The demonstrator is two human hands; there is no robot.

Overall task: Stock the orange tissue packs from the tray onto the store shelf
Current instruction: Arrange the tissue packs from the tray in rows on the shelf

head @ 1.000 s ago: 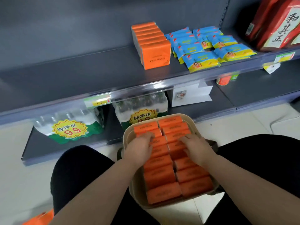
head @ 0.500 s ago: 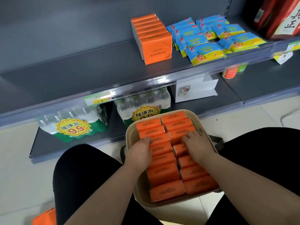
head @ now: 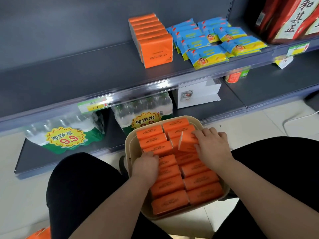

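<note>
A grey store shelf (head: 86, 71) spans the view, with a shelf row (head: 155, 47) of orange packs standing beside blue packets (head: 207, 56). Below, between your knees, a beige tray (head: 128, 144) holds two columns of orange tissue packs (head: 169, 187). Your right hand (head: 212, 147) grasps a tipped pack (head: 187, 142), raised on edge. Your left hand (head: 145, 166) has its fingers tucked among the packs; its grip cannot be told. Lift the tipped pack straight up, clear of its neighbours.
</note>
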